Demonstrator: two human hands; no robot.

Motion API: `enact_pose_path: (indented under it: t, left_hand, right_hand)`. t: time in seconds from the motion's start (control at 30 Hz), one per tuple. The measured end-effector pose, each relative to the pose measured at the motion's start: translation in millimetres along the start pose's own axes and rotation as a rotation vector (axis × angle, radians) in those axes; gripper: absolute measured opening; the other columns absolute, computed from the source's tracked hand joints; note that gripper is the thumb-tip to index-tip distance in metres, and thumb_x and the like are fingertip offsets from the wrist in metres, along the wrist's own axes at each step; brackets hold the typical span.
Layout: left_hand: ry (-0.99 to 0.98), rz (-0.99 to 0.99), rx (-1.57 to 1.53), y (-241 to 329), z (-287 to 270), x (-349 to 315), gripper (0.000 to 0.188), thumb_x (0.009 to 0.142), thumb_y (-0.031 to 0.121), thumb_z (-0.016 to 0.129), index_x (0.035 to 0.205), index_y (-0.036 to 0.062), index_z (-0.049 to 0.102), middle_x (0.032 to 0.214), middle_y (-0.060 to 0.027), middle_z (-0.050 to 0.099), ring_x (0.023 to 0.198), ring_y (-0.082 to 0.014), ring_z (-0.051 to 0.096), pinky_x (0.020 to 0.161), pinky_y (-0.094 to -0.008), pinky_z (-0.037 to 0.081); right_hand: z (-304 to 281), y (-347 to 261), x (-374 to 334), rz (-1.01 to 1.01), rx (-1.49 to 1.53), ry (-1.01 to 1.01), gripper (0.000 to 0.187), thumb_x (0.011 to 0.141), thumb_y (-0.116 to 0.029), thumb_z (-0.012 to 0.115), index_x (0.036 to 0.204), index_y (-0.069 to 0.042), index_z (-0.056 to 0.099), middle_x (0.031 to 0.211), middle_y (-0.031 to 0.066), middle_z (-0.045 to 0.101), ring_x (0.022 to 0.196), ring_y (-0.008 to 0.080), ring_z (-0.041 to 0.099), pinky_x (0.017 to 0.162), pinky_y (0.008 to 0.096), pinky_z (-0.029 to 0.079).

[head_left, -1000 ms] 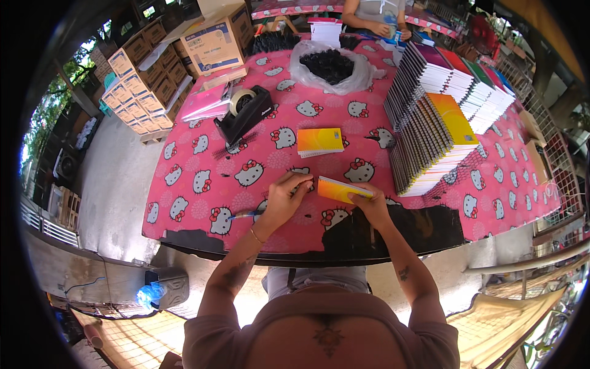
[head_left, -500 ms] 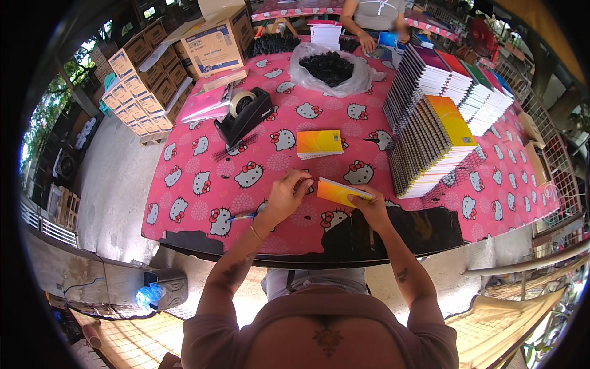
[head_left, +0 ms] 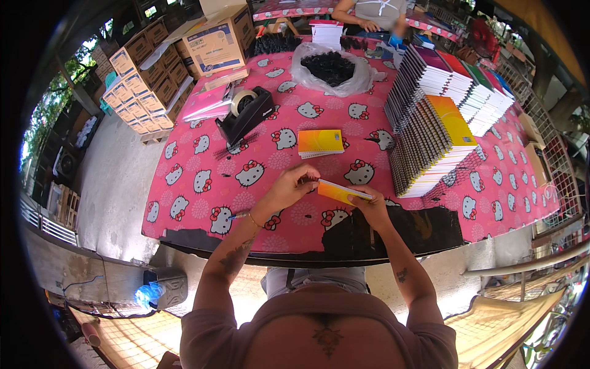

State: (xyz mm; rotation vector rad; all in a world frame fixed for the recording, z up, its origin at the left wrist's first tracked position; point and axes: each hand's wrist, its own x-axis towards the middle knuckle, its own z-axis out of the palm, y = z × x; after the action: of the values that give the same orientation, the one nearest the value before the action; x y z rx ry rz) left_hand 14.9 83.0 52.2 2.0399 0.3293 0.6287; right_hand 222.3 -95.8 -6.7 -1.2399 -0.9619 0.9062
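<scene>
My right hand (head_left: 372, 207) grips one end of a small yellow-orange notebook (head_left: 338, 192), thumb on top, holding it tilted just above the table. At the notebook's other end, my left hand (head_left: 291, 192) is closed, with its fingertips pinched against the short edge. Something small and dark shows between those fingers, too small to name. Beyond my hands, a second yellow-orange notebook (head_left: 321, 142) lies flat, loose pages showing along its near edge. A pen (head_left: 239, 215) lies beside my left wrist.
Tall stacks of yellow spiral notebooks (head_left: 430, 144) and other coloured ones (head_left: 470, 86) stand at right. A plastic bag of black coils (head_left: 332, 67) and a black tape dispenser (head_left: 247, 117) sit farther back. Cartons (head_left: 215, 43) rise at far left. A person (head_left: 375, 18) works opposite.
My left hand has moved slightly right and up, closing the gap to the notebook's edge. My right hand keeps its hold. Across the table, the other person's hands have shifted.
</scene>
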Motion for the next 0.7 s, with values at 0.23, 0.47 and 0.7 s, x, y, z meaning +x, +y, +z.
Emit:
enact_pose_path:
  t: [0.23, 0.47, 0.7]
  left_hand:
    - [-0.127, 0.072, 0.346, 8.4, -5.5, 10.1, 0.019, 0.093, 0.012, 0.070, 0.111, 0.0062, 0.065, 0.096, -0.0111, 0.064, 0.080, -0.0271, 0.067, 0.070, -0.0371, 0.054]
    - [-0.168, 0.103, 0.680, 18.2, -4.5, 12.9, 0.032, 0.098, 0.033, 0.060, 0.120, 0.0099, 0.062, 0.122, -0.0129, 0.058, 0.104, -0.0298, 0.062, 0.086, -0.0465, 0.048]
    - [0.085, 0.260, 1.074, 28.0, 67.2, -52.4, 0.080, 0.098, 0.052, 0.048, 0.151, -0.0055, 0.031, 0.158, -0.0229, 0.032, 0.149, -0.0380, 0.027, 0.113, -0.0698, 0.013]
  right_hand:
    - [-1.3, 2.4, 1.0, -0.005, 0.004, 0.006, 0.026, 0.095, -0.005, 0.068, 0.120, -0.001, 0.069, 0.103, 0.0007, 0.070, 0.092, 0.0057, 0.062, 0.079, 0.0222, 0.053]
    - [5.6, -8.6, -5.5, -0.012, -0.024, 0.038, 0.027, 0.094, -0.005, 0.069, 0.120, 0.001, 0.068, 0.101, 0.0018, 0.070, 0.091, 0.0065, 0.063, 0.079, 0.0229, 0.053]
    - [26.3, -41.9, -12.6, -0.044, 0.076, 0.159, 0.028, 0.094, -0.007, 0.070, 0.120, 0.003, 0.067, 0.101, 0.0031, 0.070, 0.089, 0.0074, 0.063, 0.079, 0.0234, 0.053]
